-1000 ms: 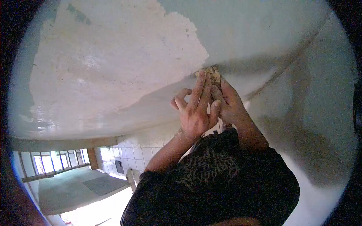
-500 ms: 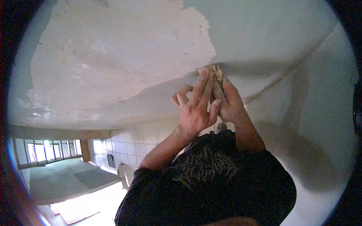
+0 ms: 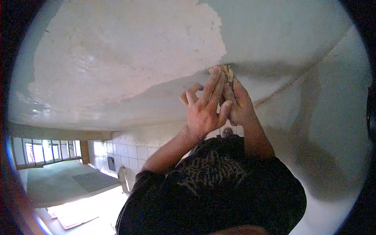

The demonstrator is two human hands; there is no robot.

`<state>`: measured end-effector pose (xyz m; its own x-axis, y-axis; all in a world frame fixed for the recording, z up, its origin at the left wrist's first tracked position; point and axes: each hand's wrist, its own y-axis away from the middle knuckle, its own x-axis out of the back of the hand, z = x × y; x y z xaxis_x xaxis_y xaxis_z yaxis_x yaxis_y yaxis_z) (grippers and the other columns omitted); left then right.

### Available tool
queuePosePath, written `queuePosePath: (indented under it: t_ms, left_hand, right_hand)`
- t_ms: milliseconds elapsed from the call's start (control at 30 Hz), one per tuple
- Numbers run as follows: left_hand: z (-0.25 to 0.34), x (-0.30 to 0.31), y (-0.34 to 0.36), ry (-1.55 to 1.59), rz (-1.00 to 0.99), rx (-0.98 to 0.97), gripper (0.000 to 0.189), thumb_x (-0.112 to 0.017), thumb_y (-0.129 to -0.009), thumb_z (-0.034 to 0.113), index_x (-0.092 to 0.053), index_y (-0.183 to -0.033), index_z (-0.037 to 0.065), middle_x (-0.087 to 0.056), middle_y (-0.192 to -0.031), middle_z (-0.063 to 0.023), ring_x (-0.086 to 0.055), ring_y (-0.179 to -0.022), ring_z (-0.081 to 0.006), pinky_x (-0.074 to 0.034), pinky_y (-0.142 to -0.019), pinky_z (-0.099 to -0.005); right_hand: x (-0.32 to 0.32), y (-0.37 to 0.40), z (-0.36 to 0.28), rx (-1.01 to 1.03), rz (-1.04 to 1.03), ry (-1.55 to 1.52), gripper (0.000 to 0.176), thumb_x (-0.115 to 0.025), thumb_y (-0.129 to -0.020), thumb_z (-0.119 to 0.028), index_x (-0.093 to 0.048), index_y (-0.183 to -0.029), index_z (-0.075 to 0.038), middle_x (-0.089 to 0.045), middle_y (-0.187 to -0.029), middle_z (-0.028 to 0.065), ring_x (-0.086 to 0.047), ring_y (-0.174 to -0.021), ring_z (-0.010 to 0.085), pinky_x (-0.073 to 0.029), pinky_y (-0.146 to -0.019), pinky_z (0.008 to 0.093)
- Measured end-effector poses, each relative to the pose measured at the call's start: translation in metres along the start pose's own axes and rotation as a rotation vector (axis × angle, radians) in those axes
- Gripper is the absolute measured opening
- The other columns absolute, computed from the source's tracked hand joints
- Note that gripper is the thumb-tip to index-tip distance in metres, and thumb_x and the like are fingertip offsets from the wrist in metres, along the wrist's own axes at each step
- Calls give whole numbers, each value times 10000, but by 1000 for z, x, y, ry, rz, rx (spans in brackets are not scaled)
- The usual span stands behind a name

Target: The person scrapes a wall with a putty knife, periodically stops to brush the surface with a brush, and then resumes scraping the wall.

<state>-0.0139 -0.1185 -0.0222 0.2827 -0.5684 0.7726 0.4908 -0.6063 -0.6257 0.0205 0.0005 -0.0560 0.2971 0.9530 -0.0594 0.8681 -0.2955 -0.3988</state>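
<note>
My right hand (image 3: 241, 105) is wrapped around a small scraper (image 3: 228, 72) smeared with yellowish and dark residue; its edge meets the wall. My left hand (image 3: 203, 111) lies beside it with index and middle fingers stretched out together, their tips pressing on the scraper's face. The ring and little fingers bend away, and the thumb stands apart, close to my right hand. Just above the fingertips runs the ragged border of a pale skim-coat patch (image 3: 129, 47) on the grey-green wall (image 3: 266, 35). Fingers cover much of the scraper.
A corner line (image 3: 282, 88) crosses the wall to the right, where shadows of my arms fall. White tiles (image 3: 131, 154) lie at lower left, near a barred window (image 3: 47, 150) and a greyish panel (image 3: 58, 180). Below my hands a foot (image 3: 227, 132) shows.
Both hands and the scraper have shifted slightly to the right along the patch's border, with the grip unchanged. The whole view has tilted a little.
</note>
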Motion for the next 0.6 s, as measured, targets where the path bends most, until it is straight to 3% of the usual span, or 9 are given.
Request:
queuePosePath:
  t_ms: [133,200,233,300,333,400,600]
  left_hand:
    - [2,1,-8,-2,29,5,565,-517,-781,383,-496,-1263,90,-377,-1394,-30,-407,-889,-252,-282,-817,-396]
    - [4,4,-8,11,50,4,563,-517,-781,384,-497,-1262,91,-379,-1393,-31,-406,-887,-253,-286,-815,-396]
    - [5,4,-6,23,35,9,564,-516,-780,383,-497,-1261,88,-379,-1393,-32,-404,-885,-255,-287,-812,-397]
    - [1,1,-3,28,29,5,566,-515,-779,383,-498,-1260,86,-379,-1392,-34,-402,-882,-257,-289,-810,-398]
    - [-1,-5,1,31,26,1,572,-521,-772,382,-498,-1259,83,-378,-1393,-35,-404,-879,-257,-288,-810,-397]
    - [0,-6,2,43,0,12,578,-526,-765,380,-498,-1258,79,-377,-1394,-37,-406,-876,-257,-287,-811,-396]
    - [-2,-4,-3,49,40,-17,586,-537,-757,375,-499,-1256,69,-374,-1396,-45,-412,-857,-254,-283,-809,-394]
  right_hand:
    - [10,-8,-11,48,-96,101,430,-359,-958,-254,-332,-1301,4,-550,-1106,187,-572,-945,269,-447,-809,355]
    - [7,-8,-21,-137,-91,-41,413,-359,-956,-256,-354,-1280,1,-555,-1088,191,-558,-983,289,-432,-842,366]
    - [5,-8,-18,-124,-94,-40,413,-359,-956,-256,-354,-1280,1,-555,-1088,191,-558,-983,289,-432,-842,366]
    - [-2,-5,-10,21,27,31,397,-357,-956,-257,-371,-1263,-5,-575,-926,157,-561,-776,246,-458,-714,351]
    - [1,-8,-11,30,24,33,397,-357,-956,-257,-371,-1263,-5,-575,-926,157,-561,-776,246,-458,-714,351]
    - [7,-5,-23,-177,-85,66,375,-357,-956,-258,-395,-1234,-10,-562,-797,125,-520,-647,207,-449,-611,331]
    - [0,-6,-17,-65,0,-36,347,-358,-956,-272,-422,-1168,-5,-559,-729,117,-517,-607,203,-433,-564,337]
